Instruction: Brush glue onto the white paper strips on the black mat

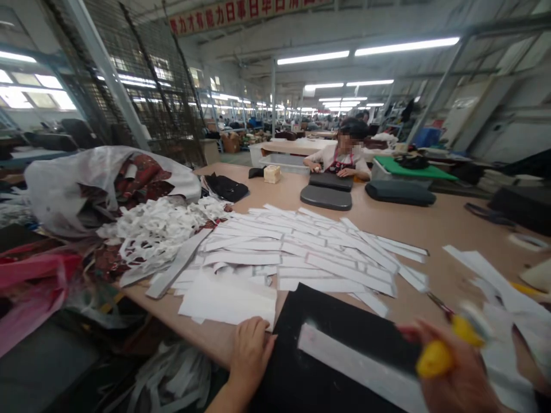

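Yellow-handled tool [434, 360] in curled right hand [462, 370]

Long lights [407, 46] are shining in a big workshop; a person [341, 158] is working, and white strips [301, 249] are lying on a table [430, 226].

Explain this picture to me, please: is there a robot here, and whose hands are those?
There is no robot, just someone's two bare hands, seen by a camera worn on that person's head, looking forward and down. The left hand rests by the near edge of a white sheet, beside a flat black board. The right hand holds a yellow-handled tool, too blurred to identify. A pale strip lies on the board. Beyond, many white strips overlap on the brown tabletop. Across it is another person.
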Demonstrator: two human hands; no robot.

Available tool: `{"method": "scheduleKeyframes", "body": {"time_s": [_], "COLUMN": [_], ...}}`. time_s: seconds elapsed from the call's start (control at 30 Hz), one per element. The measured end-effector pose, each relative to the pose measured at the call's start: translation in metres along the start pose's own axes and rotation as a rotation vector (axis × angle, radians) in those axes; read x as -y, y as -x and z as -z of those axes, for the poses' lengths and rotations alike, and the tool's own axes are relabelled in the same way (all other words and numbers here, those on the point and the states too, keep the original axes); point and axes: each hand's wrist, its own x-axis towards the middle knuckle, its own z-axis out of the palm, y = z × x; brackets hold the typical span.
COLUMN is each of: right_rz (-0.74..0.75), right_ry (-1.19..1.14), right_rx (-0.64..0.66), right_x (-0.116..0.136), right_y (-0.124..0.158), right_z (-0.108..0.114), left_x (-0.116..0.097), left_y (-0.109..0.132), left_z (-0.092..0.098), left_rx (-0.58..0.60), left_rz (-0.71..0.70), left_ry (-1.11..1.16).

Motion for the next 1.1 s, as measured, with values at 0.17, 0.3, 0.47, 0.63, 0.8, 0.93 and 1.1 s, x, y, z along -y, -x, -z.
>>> {"method": "scheduleKeyframes", "body": {"time_s": [0.17, 0.3, 0.47, 0.63, 0.8, 0.93, 1.1], "right_rz": [0.339, 0.454, 0.534, 0.544, 0.510, 0.489, 0.494], "right_ry": [-0.092, -0.062, -0.054, -0.061, -0.054, -0.034, -0.025], "right_rx": [0.357, 0.415, 0.518, 0.482, 0.483, 0.474, 0.468], "right_x": [0.037, 0.055, 0.062, 0.065, 0.065, 0.063, 0.059], "right_y": [0.033, 0.057, 0.065, 0.069, 0.072, 0.072, 0.072], "right_z": [-0.093, -0.133, -0.156, -0.170, -0.167, -0.164, -0.167], "left_x": [0.005, 0.009, 0.021, 0.031, 0.031, 0.020, 0.012], "left_y": [-0.003, -0.005, -0.011, -0.015, -0.015, -0.017, -0.020], "left_z": [-0.003, -0.002, 0.001, 0.002, 0.006, 0.012, 0.012], "left_rx": [0.110, 0.177, 0.341, 0.419, 0.396, 0.378, 0.385], "left_rz": [0.033, 0.125, 0.266, 0.344, 0.337, 0.237, 0.181], "left_ry": [-0.015, 0.090, 0.260, 0.331, 0.304, 0.078, -0.035]}}
